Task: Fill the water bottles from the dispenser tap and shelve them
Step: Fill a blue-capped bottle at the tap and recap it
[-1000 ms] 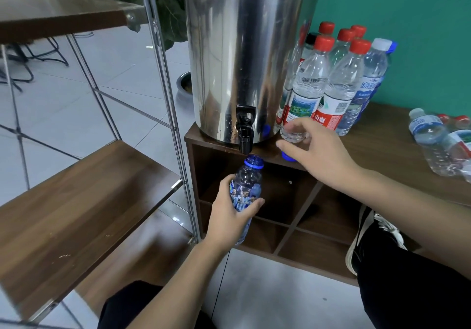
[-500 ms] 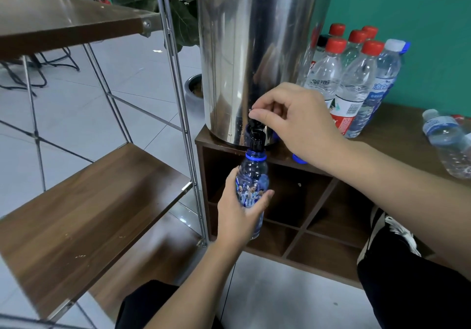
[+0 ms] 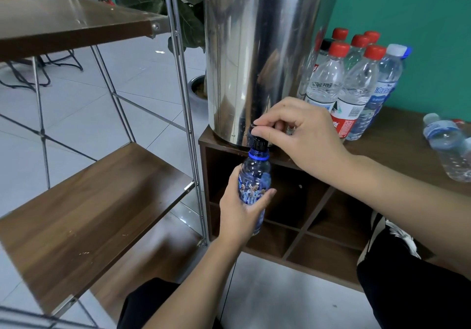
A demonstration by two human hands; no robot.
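My left hand (image 3: 238, 214) grips a small blue-tinted bottle (image 3: 254, 173) with a picture label, held upright with its open neck right under the black tap (image 3: 258, 140). The tap sticks out from the base of a tall steel dispenser (image 3: 254, 48). My right hand (image 3: 298, 134) pinches the tap's lever from above, fingers curled over it. Whether water runs into the bottle cannot be told. A brown shelf board (image 3: 102, 201) of a metal-framed rack lies to the left.
The dispenser stands on a brown cubby cabinet (image 3: 413, 134). Several capped bottles (image 3: 354, 83) with red and white caps stand right of the dispenser; one clear bottle (image 3: 448, 147) lies on its side at the far right. An upper rack board (image 3: 76, 27) is above left.
My right hand left the cabinet top and moved onto the tap lever. My left hand raised the blue bottle until its neck met the spout.
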